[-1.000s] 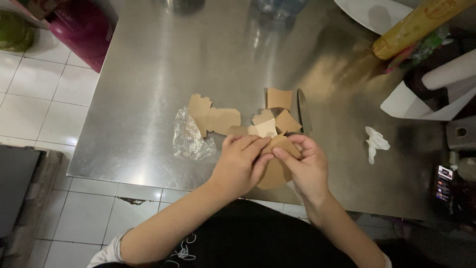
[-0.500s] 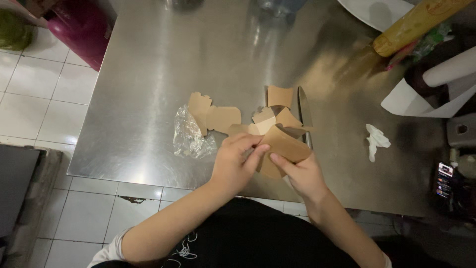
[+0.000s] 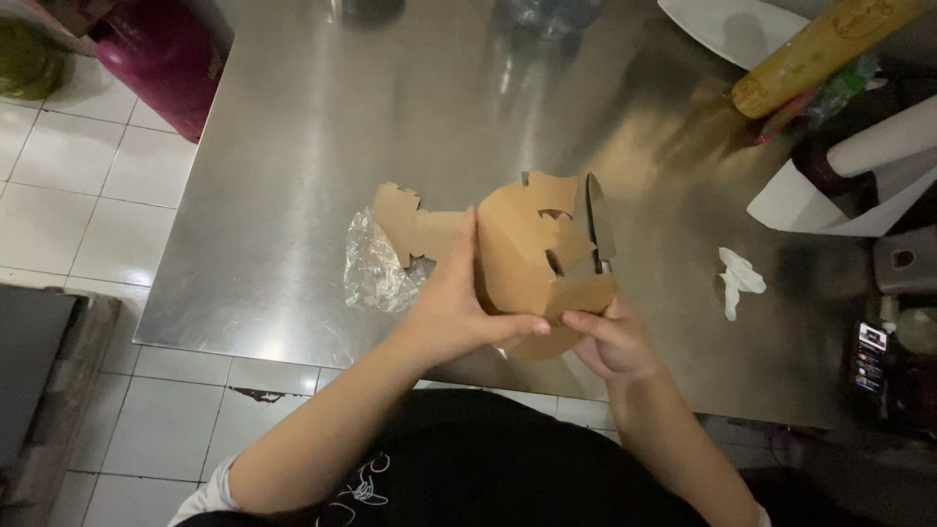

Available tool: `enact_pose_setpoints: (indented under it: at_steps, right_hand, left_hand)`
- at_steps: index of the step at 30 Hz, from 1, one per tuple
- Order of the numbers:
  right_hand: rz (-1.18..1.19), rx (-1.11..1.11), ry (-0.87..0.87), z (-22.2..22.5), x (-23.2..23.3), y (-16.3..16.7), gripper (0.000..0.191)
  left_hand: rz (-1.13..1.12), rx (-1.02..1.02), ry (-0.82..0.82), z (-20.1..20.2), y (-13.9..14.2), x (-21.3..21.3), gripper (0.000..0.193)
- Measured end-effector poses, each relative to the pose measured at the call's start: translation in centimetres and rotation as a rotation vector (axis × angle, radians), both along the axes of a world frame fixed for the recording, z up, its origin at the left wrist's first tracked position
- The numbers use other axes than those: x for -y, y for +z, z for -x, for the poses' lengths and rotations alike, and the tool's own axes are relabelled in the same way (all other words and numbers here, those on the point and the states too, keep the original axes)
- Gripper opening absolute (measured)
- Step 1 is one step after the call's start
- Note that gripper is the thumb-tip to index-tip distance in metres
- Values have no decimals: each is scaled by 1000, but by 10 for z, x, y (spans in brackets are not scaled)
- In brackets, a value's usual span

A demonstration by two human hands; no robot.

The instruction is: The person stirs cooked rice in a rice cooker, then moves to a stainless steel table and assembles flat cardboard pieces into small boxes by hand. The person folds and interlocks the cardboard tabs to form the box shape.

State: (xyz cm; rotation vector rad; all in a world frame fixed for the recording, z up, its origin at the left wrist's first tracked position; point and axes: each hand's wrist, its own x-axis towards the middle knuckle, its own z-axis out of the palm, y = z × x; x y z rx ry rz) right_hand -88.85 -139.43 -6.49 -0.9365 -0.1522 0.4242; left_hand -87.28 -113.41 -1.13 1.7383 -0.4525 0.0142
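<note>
Both hands, left hand [image 3: 459,312] and right hand [image 3: 610,342], pinched a brown cardboard box [image 3: 532,254] at the middle of the frame, above the tabletop [image 3: 293,146].

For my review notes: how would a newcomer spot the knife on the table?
Start at the steel table, then the brown cardboard cutout held up in both hands. The knife lies just beyond the cardboard's right edge: the only dark, narrow blade, unlike the crumpled white tissue further right.

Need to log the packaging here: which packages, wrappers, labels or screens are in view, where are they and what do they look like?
Brown cardboard box: half folded, slotted flaps, held by both hands over the steel table's near edge.
Flat cardboard piece: brown, notched, left of the box.
Clear plastic wrapper: crumpled, beside the left hand.
Small labelled item: dark, far right, detail unclear.
</note>
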Motion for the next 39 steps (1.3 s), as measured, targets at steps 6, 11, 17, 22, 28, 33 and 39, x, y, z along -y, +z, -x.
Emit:
enact_pose_setpoints:
  at_steps: [6, 11, 17, 22, 28, 33, 39]
  right_hand:
    - [331, 275, -371, -4, -32, 27, 69]
    - [1019, 801, -355, -12, -43, 60, 60]
    - [876, 619, -59, -13, -56, 67, 14]
    - [973, 655, -164, -3, -74, 64, 32]
    - [619, 387, -422, -7, -88, 33, 79]
    - [64, -120, -166, 4, -100, 1, 48]
    - [481, 145, -118, 15, -105, 10, 40]
  left_hand:
    - [64, -5, 215, -2, 6, -9, 123]
    - [-212, 147, 206, -4, 9, -19, 126]
    - [-344, 119, 54, 0, 5, -24, 108]
    - [-361, -129, -100, 2, 1, -39, 94]
    - [172, -164, -153, 9, -22, -50, 88]
    - [369, -83, -135, 21, -51, -64, 100]
    - [695, -585, -13, 23, -44, -98, 62]
